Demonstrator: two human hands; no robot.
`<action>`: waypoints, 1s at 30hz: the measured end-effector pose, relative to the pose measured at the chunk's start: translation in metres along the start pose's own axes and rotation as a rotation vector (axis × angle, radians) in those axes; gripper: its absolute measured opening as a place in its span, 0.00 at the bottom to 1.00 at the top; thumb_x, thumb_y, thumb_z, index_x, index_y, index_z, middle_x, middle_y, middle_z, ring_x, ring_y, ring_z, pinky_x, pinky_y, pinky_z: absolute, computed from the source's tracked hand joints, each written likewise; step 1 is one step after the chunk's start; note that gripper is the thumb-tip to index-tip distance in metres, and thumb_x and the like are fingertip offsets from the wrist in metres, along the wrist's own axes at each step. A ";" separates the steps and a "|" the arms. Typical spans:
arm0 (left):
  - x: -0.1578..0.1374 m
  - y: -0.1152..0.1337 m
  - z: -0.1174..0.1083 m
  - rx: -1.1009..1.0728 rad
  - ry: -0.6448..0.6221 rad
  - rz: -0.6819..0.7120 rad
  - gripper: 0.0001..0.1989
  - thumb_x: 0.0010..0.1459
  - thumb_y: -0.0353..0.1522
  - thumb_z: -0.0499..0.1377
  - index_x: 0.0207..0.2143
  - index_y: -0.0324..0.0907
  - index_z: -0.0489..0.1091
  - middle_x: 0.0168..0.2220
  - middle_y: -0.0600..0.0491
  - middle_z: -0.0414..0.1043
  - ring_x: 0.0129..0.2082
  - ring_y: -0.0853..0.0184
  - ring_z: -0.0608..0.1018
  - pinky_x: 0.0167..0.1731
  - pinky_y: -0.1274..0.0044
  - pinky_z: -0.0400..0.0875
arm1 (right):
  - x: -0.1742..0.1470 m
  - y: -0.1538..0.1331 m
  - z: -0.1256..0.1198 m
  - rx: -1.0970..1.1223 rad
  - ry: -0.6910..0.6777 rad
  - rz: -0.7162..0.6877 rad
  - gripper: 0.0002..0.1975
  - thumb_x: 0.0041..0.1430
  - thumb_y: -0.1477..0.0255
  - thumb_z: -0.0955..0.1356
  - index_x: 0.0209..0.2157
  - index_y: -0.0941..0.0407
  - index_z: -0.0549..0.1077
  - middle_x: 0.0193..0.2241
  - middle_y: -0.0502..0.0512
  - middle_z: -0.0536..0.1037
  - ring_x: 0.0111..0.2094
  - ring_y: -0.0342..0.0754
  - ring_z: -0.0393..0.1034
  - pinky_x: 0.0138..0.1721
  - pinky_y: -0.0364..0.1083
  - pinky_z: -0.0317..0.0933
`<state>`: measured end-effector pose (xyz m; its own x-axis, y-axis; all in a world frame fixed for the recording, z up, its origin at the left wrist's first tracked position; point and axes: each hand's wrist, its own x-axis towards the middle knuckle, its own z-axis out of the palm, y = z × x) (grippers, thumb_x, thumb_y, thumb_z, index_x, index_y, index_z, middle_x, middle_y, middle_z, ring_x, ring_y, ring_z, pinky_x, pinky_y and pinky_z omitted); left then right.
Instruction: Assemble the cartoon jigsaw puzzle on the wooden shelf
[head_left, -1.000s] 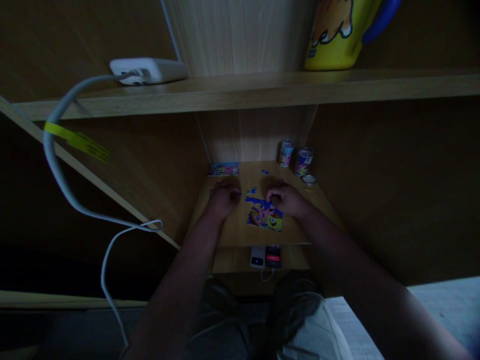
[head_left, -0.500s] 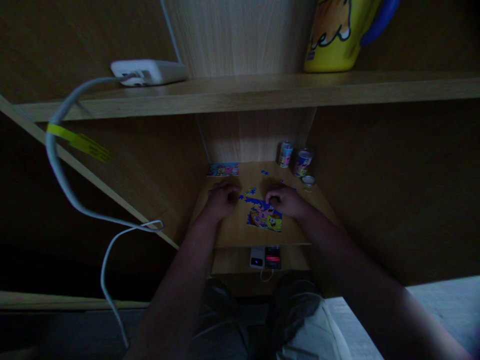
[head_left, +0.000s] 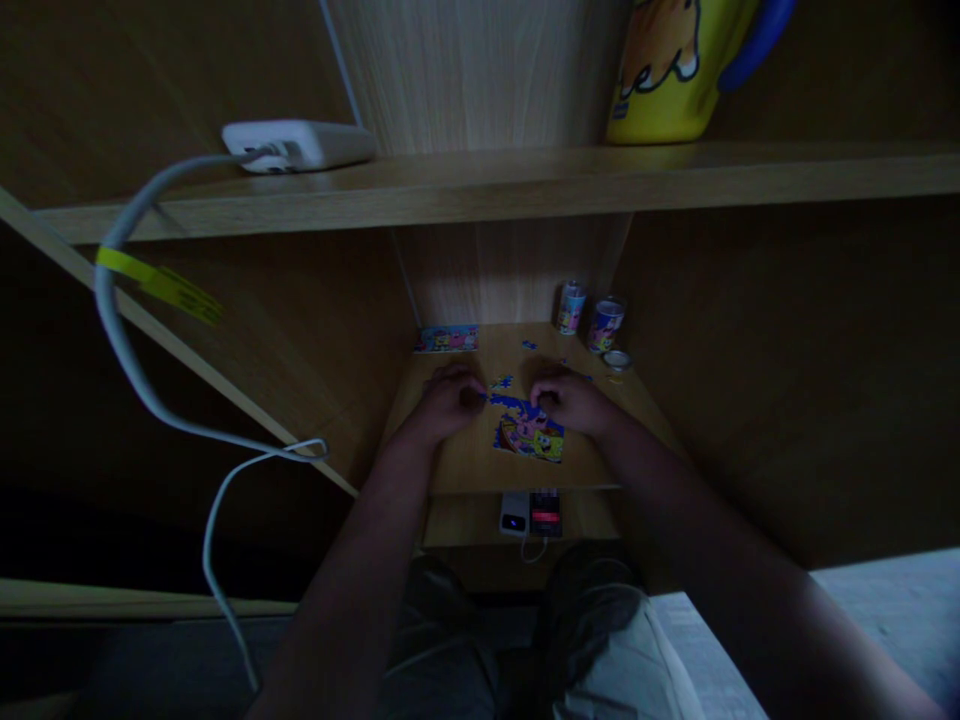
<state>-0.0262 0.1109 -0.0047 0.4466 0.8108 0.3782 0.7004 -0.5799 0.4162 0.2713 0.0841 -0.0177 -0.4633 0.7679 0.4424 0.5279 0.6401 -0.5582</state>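
Observation:
A partly assembled jigsaw puzzle (head_left: 529,435) with yellow and pink cartoon figures lies on the wooden board. A strip of blue pieces (head_left: 508,402) runs along its upper side. My left hand (head_left: 450,402) is closed, thumb and forefinger pinching a small blue puzzle piece (head_left: 484,397) just left of that strip. Curled at the puzzle's upper right is my right hand (head_left: 568,400), its fingertips pressed together; what they hold, if anything, is hidden. Several joined loose pieces (head_left: 502,382) lie just beyond the strip, between the hands.
Farther back are a picture card (head_left: 447,339), two printed tins (head_left: 571,308) (head_left: 606,326), a round lid (head_left: 616,361) and stray pieces (head_left: 529,345). A shelf (head_left: 480,195) above holds a yellow mug (head_left: 660,90) and a white adapter (head_left: 315,146) with a hanging cable. Below sits a phone (head_left: 545,514).
My left hand has shifted slightly right, and its fingertips now cover the loose blue piece that lay apart from them. My right hand has barely moved.

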 end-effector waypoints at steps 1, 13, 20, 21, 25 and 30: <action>0.000 0.000 0.000 -0.003 -0.001 0.000 0.07 0.60 0.30 0.70 0.41 0.49 0.84 0.48 0.50 0.83 0.53 0.56 0.81 0.62 0.60 0.72 | 0.000 0.000 0.000 0.004 0.001 -0.002 0.16 0.56 0.86 0.67 0.32 0.53 0.83 0.28 0.48 0.83 0.30 0.45 0.75 0.39 0.43 0.65; 0.000 0.002 0.003 -0.025 -0.004 0.034 0.07 0.63 0.30 0.68 0.42 0.50 0.84 0.49 0.52 0.83 0.55 0.56 0.80 0.62 0.60 0.72 | 0.000 0.003 0.001 -0.002 -0.010 0.004 0.16 0.56 0.86 0.68 0.32 0.53 0.83 0.29 0.49 0.84 0.30 0.45 0.76 0.37 0.44 0.65; 0.001 0.005 0.000 0.002 -0.028 0.048 0.08 0.63 0.31 0.67 0.44 0.50 0.84 0.48 0.51 0.83 0.55 0.56 0.80 0.62 0.61 0.72 | -0.001 0.004 0.002 -0.012 0.003 0.008 0.15 0.57 0.85 0.68 0.32 0.52 0.84 0.30 0.49 0.84 0.32 0.46 0.77 0.39 0.43 0.66; 0.001 0.005 0.000 -0.005 -0.026 0.050 0.08 0.63 0.31 0.67 0.44 0.50 0.84 0.48 0.51 0.83 0.54 0.56 0.81 0.61 0.61 0.72 | -0.001 0.005 0.002 -0.009 0.000 0.012 0.15 0.57 0.85 0.68 0.33 0.52 0.84 0.29 0.49 0.84 0.32 0.46 0.77 0.38 0.43 0.65; 0.002 0.007 0.000 -0.035 -0.023 0.070 0.09 0.63 0.29 0.67 0.42 0.51 0.84 0.47 0.51 0.83 0.53 0.56 0.81 0.60 0.62 0.72 | -0.001 0.007 0.002 -0.008 -0.007 0.002 0.15 0.56 0.85 0.68 0.32 0.52 0.84 0.29 0.48 0.83 0.30 0.45 0.76 0.38 0.43 0.65; 0.001 0.010 -0.001 -0.048 -0.027 0.063 0.08 0.63 0.29 0.68 0.40 0.53 0.85 0.46 0.52 0.83 0.53 0.57 0.81 0.60 0.61 0.72 | 0.000 0.006 0.002 0.008 0.006 -0.014 0.17 0.55 0.86 0.67 0.32 0.52 0.84 0.30 0.49 0.84 0.33 0.46 0.77 0.40 0.43 0.66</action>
<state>-0.0194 0.1061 0.0001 0.5045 0.7741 0.3824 0.6429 -0.6325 0.4320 0.2734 0.0879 -0.0230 -0.4663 0.7588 0.4547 0.5156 0.6508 -0.5573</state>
